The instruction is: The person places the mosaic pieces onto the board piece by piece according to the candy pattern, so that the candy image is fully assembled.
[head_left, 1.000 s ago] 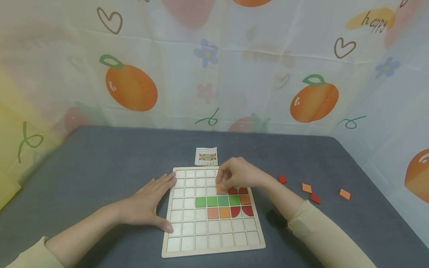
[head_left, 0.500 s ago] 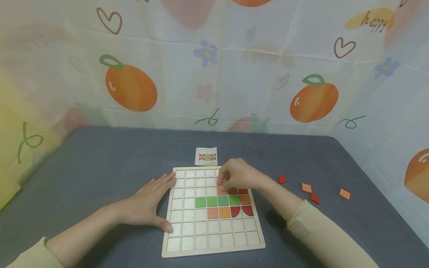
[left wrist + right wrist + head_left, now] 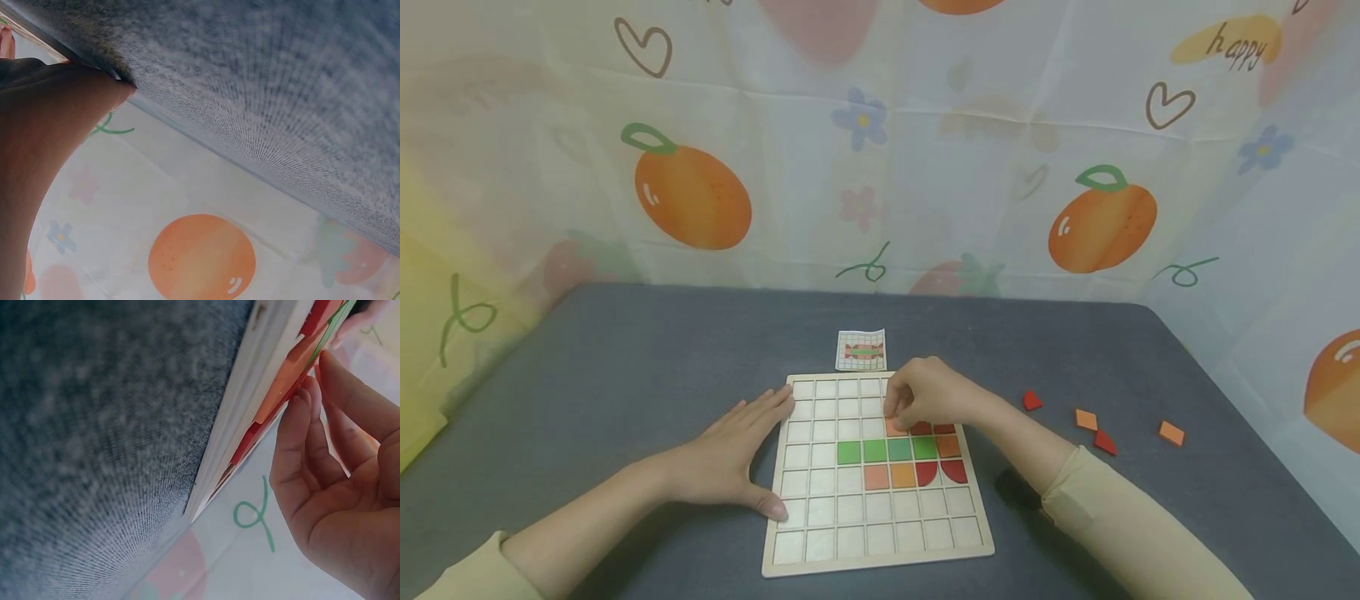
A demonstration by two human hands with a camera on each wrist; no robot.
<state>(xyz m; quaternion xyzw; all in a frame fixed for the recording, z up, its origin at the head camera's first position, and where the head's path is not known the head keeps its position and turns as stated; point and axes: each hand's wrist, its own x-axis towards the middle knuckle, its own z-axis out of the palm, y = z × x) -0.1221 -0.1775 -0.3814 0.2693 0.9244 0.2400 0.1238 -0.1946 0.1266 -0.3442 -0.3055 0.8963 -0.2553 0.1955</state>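
A pale wooden grid board (image 3: 880, 567) lies on the dark table. My left hand (image 3: 718, 458) rests along its left edge, fingers spread and thumb at the lower part. With curled fingers my right hand (image 3: 931, 393) holds an orange square tile (image 3: 895, 427) at its cell, the fingertips covering its far part. Beside it are dark red quarter-round tiles (image 3: 943, 428), partly behind the wrist. Below runs a row of green tiles (image 3: 874, 451) ending in an orange tile (image 3: 948, 447). A lower row has a salmon tile (image 3: 876, 477), an orange-yellow tile (image 3: 903, 476) and red tiles (image 3: 953, 472).
A small pattern card (image 3: 861, 351) lies just beyond the board. To the right are loose red pieces (image 3: 1105, 442) and orange pieces (image 3: 1171, 433) on the dark table (image 3: 685, 350). A printed curtain (image 3: 955, 192) hangs behind the table.
The orange tile under my right fingers was blurred and tilted; now it looks flat at its cell. My right hand has shifted only slightly. My left hand stays at the board's edge.
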